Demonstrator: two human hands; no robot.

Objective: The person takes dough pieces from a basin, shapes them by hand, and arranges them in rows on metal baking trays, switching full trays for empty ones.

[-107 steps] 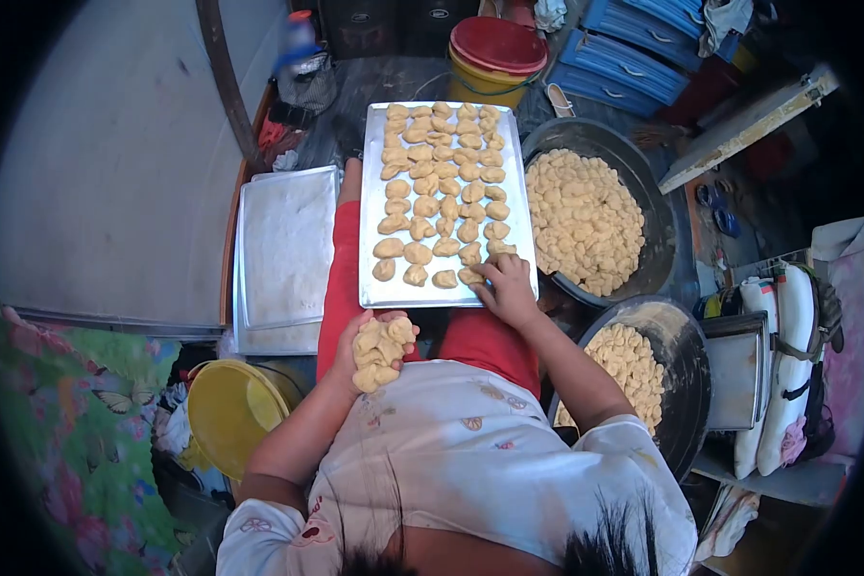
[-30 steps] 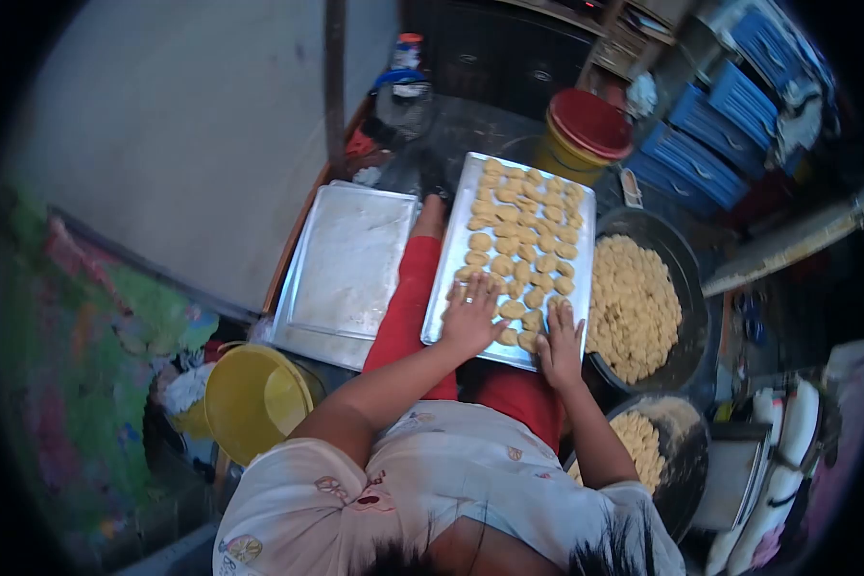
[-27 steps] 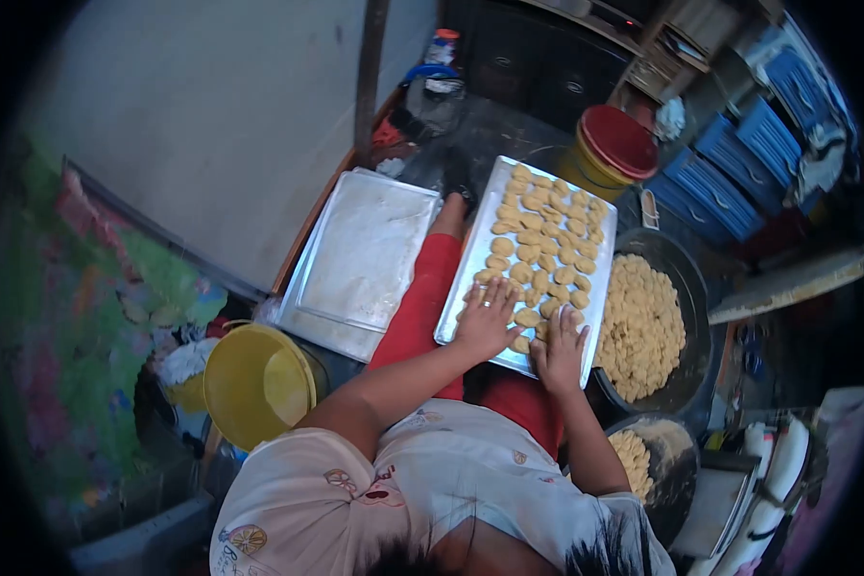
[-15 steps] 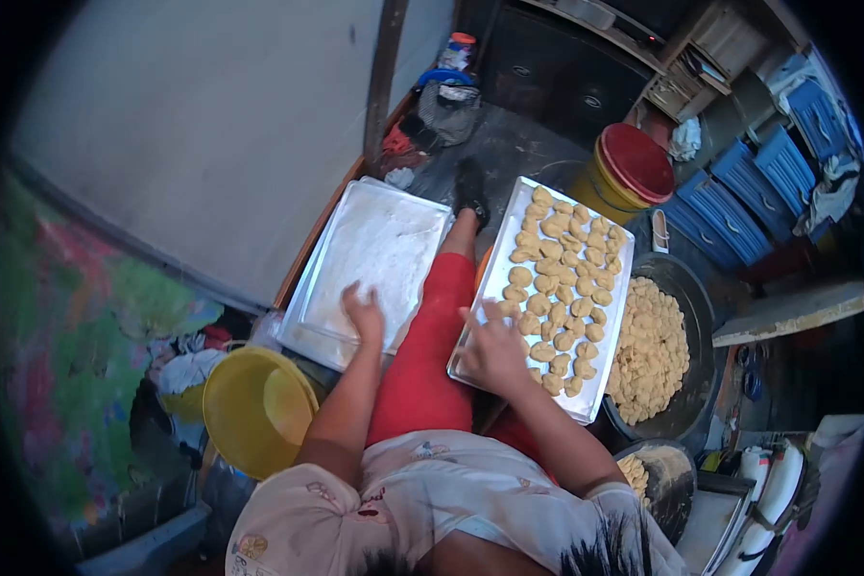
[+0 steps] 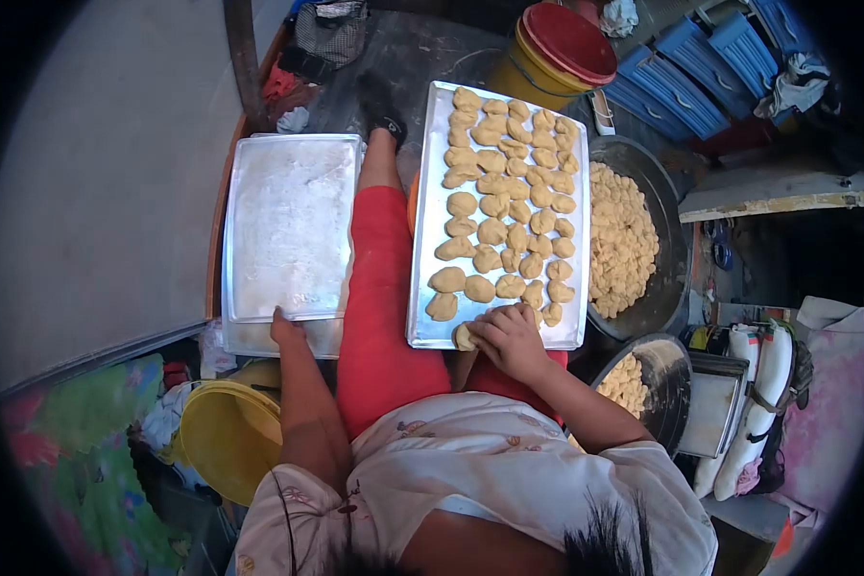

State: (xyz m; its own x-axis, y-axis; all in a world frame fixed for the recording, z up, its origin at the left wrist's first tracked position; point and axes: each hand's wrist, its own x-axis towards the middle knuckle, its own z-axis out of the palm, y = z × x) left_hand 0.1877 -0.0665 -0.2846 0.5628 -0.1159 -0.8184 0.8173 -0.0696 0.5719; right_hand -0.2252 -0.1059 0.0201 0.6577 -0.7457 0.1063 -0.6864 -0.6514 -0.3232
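Observation:
My left hand (image 5: 287, 330) is at the near edge of an upper bare metal baking tray (image 5: 296, 226), its thumb against the rim and its other fingers mostly hidden. Under that tray lies another metal tray (image 5: 250, 338), showing along the front. With its fingers closed, my right hand (image 5: 511, 342) holds a piece of dough (image 5: 466, 336) at the near edge of a filled baking tray (image 5: 420, 278). Rows of tan dough pieces (image 5: 492, 231) cover this tray, which sits by my right leg.
Right of the filled tray stands a dark basin (image 5: 675, 235) heaped with dough pieces (image 5: 619, 240). A smaller dark tub (image 5: 669, 384) with more dough is nearer me. A yellow bucket (image 5: 226, 437) stands at left; a red-lidded bucket (image 5: 559, 53) is beyond the trays.
My right hand has moved from over the tray to its near edge and now holds dough. My left hand has gone from over the bare tray to its front rim. The view has turned.

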